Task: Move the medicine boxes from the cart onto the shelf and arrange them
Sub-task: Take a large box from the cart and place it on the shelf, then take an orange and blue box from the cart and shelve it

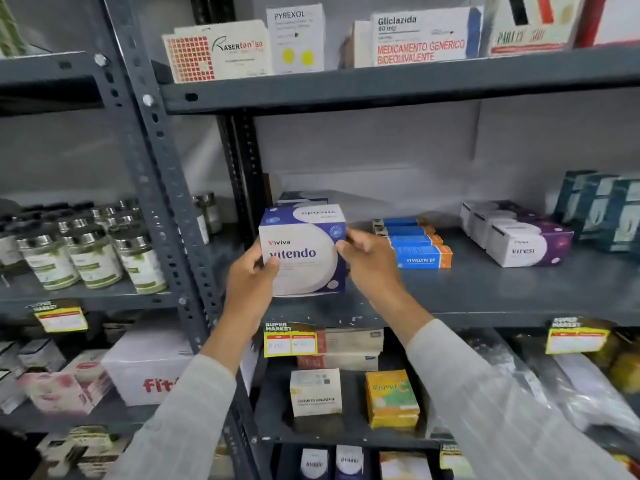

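Note:
A blue and white "vitendo" box (304, 251) stands at the left end of the grey middle shelf (485, 299), close to the front edge. My left hand (251, 285) grips its lower left corner, thumb on the front face. My right hand (367, 261) holds its right side with the fingertips on the upper right edge. Behind it another box of the same kind (301, 197) is partly hidden. The cart is out of view.
Blue and orange "Vivalyn" boxes (420, 252) lie just right of my right hand. White and purple "viresi" boxes (526, 242) and dark teal boxes (602, 209) stand further right. A grey upright post (162, 174) rises at the left, jars (93, 254) beyond it. Boxes fill the shelves above and below.

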### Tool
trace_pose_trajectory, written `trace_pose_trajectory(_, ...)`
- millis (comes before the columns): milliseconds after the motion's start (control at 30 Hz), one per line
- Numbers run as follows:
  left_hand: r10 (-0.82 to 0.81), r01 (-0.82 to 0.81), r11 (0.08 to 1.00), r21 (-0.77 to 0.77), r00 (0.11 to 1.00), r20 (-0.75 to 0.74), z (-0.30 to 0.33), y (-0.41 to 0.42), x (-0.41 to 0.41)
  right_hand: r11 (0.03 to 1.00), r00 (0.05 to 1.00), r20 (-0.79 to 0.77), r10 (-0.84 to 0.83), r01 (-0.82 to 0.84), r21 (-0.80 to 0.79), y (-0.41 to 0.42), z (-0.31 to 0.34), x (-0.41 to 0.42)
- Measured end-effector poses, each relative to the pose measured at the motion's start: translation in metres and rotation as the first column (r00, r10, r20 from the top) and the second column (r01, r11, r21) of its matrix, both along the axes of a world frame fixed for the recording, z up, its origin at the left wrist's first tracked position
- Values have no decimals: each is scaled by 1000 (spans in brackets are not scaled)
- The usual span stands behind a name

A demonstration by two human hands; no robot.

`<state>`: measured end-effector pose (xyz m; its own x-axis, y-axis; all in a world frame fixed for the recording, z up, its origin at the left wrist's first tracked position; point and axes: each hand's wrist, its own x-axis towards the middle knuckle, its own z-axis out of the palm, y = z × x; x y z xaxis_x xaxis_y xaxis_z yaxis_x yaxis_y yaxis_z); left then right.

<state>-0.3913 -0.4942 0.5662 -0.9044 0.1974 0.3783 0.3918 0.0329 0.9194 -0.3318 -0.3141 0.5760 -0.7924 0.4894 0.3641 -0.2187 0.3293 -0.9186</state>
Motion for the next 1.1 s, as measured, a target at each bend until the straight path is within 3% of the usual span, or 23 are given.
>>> trace_pose_trajectory(233, 69, -69, 998, 10, 997, 32, -23, 2, -24, 999, 990, 140, 2, -7, 36, -7, -14, -39)
trace_pose_trajectory(500, 117, -117, 993, -25, 993, -1, -48, 4, -26, 997, 986, 153, 67, -73, 36, 5, -32, -43)
trace_pose_trajectory(567, 201, -201, 979, 33, 980, 3, -47, 9, -17, 996, 990, 124, 73, -79, 45, 13, -32, -31)
trace_pose_trajectory(633, 384, -375, 915, 147, 923, -34, -41, 21, 3, 997, 998, 23, 51, -52, 51, 27, -33, -11)
trace_pose_trajectory(700, 481, -435, 867, 242, 857, -182, -35, 43, 33, 999, 990, -131, 45, -42, 26, 49, -37, 19)
trace_pose_trajectory(800, 377, -300, 922, 247, 843, -385, -43, 96, 85, 999, 963, -269, 26, -36, -33, 92, -56, 83)
trace_pose_trajectory(900, 170, -115, 983, 143, 863, -477, -81, 163, 144, 996, 963, -259, -69, 51, -76, 146, -92, 155)
trace_pose_trajectory(1000, -71, 31, 995, -94, 887, -456, -144, 237, 206, 986, 981, -107, -164, 161, -32, 208, -148, 223)
trace_pose_trajectory(1100, -374, 254, 893, -372, 878, -297, -220, 302, 255, 969, 957, 159, -244, 247, -1, 275, -213, 291)
